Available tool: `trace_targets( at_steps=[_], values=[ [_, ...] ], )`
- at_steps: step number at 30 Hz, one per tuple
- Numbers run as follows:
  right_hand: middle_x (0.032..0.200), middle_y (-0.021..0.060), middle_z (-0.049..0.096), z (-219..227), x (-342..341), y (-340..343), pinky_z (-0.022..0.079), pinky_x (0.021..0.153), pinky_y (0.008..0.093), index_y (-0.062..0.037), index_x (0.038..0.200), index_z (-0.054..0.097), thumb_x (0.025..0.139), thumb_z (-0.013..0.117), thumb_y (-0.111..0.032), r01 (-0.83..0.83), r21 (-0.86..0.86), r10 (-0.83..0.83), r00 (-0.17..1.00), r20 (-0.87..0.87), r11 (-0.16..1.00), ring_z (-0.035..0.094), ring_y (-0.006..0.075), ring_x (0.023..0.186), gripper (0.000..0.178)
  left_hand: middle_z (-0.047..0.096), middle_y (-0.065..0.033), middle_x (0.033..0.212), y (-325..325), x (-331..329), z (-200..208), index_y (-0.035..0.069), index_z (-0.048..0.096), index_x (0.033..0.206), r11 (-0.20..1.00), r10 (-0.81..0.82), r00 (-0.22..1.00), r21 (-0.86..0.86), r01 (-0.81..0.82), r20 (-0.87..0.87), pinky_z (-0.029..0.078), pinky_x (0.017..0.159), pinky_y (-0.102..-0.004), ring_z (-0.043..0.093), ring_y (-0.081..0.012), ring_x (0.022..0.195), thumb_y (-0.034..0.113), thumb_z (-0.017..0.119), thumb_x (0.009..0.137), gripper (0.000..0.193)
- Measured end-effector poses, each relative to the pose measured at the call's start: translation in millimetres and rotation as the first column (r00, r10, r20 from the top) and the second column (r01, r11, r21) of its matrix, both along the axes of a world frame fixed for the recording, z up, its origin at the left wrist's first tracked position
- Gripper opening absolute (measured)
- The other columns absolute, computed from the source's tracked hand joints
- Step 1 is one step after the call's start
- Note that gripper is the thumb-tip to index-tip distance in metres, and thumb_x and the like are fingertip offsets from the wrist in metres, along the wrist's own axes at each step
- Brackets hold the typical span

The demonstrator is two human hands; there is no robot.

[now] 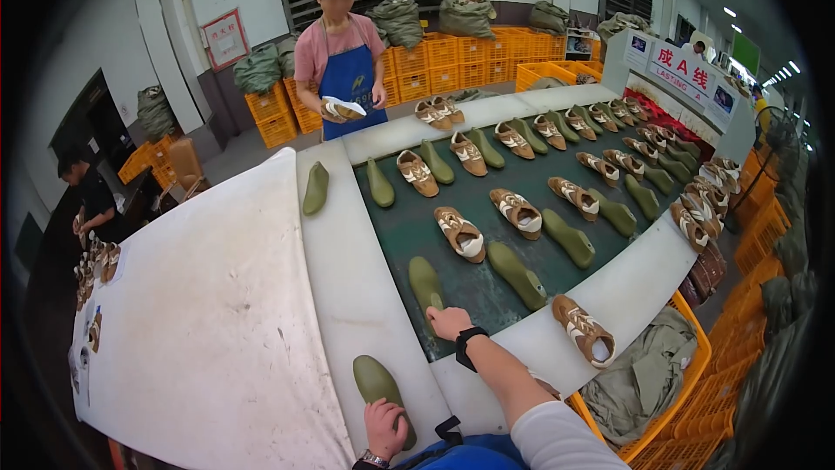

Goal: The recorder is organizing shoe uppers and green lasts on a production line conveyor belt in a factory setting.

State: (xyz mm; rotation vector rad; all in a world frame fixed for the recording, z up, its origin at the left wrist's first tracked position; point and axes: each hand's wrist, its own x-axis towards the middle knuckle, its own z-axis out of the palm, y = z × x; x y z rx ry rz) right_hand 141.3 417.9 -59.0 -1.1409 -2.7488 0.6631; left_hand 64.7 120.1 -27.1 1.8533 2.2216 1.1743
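My left hand (384,426) is closed round the heel end of a green shoe last (377,383), which lies on the white ledge near my body. At the near corner of the dark green belt (396,244), my right hand (449,322) grips the heel end of another green last (424,280). Just beyond it, on the belt, are a brown and white sneaker (459,233) and a green last (515,274). Nearer me, to the right, one more brown sneaker (583,329) rests on the white edge.
Rows of sneakers and lasts run along the belt. A white-covered table (217,296) stands at left. Across the belt, a person in a blue apron (348,79) holds a shoe. An orange crate (700,340) with grey-green cloth is at right; more crates (444,66) line the back wall.
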Motion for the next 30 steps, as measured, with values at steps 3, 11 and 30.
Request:
trace_targets(
  at_steps=[3,11,30],
  values=[
    [0.073,0.0150,0.062,-4,-6,14,0.045,0.061,0.0468,-0.0164,0.090,0.050,0.083,0.046,-0.020,-0.030,0.045,0.028,0.999,0.036,0.999,0.061,0.0347,0.071,0.009,0.058,-0.0088,0.087,0,0,0,0.007,0.061,0.079,1.000,-0.002,1.000,0.006,0.002,-0.006,0.038,0.084,-0.0439,0.052,-0.0323,0.096,0.005,0.059,0.065,0.014],
    [0.082,0.0165,0.063,26,22,10,0.046,0.067,0.0453,-0.0133,0.095,0.055,0.082,0.046,-0.015,-0.141,-0.073,0.150,0.979,0.139,0.987,0.062,0.0335,0.079,0.015,0.058,-0.0104,0.086,-1,2,3,0.005,0.061,0.079,1.000,0.004,1.000,0.026,-0.005,0.024,0.038,0.085,-0.0436,0.052,-0.0339,0.095,0.003,0.058,0.066,0.014],
    [0.100,0.0101,0.059,109,285,-177,0.049,0.075,0.0379,-0.0136,0.109,0.058,0.071,0.070,-0.035,0.002,-0.124,0.036,0.952,0.305,0.992,0.059,0.0292,0.090,0.045,0.058,-0.0066,0.087,-8,-10,-11,0.010,0.061,0.079,0.999,0.004,0.998,0.044,-0.007,0.057,0.033,0.092,-0.0491,0.052,-0.0304,0.098,0.008,0.060,0.067,0.012]
  ],
)
